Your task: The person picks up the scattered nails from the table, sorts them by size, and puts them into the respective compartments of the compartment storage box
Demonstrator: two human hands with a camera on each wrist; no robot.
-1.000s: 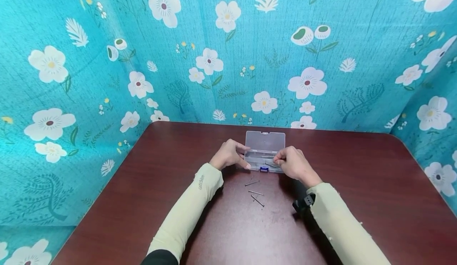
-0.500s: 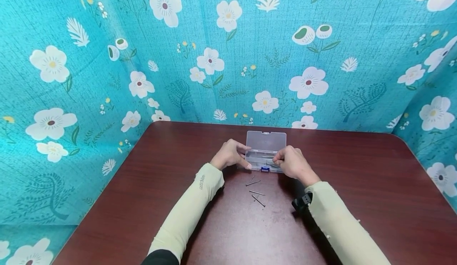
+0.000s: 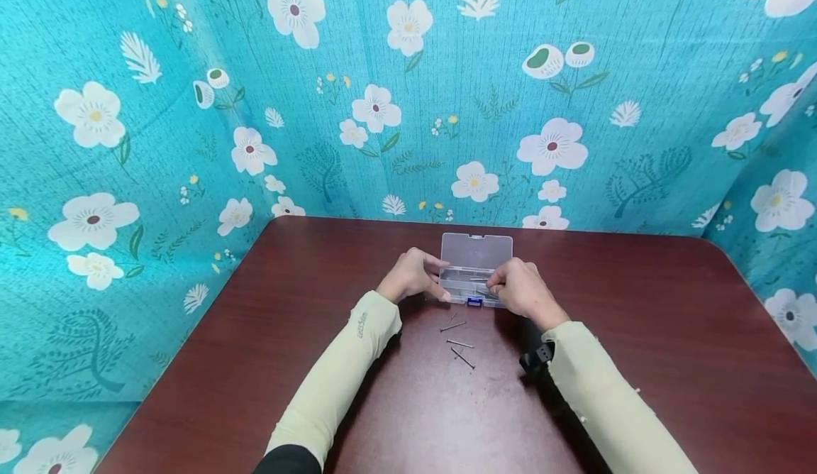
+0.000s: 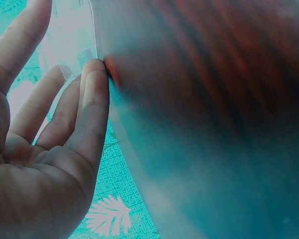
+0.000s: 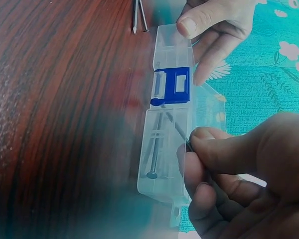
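Note:
A clear plastic box (image 3: 476, 252) with a blue latch (image 5: 182, 85) stands on the table, its lid raised at the back. My left hand (image 3: 411, 275) holds the box's left end between thumb and fingers; in the left wrist view that hand (image 4: 55, 134) is at the box's edge. Between thumb and forefinger, my right hand (image 5: 239, 164) pinches a thin metal nail (image 5: 175, 127) that slants into the box's front compartment. Another nail (image 5: 153, 164), with a flat head, lies behind the clear front wall there. The pinched nail's upper end is hidden by the fingers.
Several loose nails lie on the dark red-brown table (image 3: 319, 275) in front of the box, one of them (image 3: 460, 344) nearly crosswise. Behind the table's far edge hangs a turquoise flowered cloth (image 3: 421, 105). A small black device (image 3: 537, 357) is at the right wrist.
My right wrist and forearm have shifted slightly to the left, while the fingers stay at the box. The left hand keeps its hold on the box, and the loose nails have not moved.

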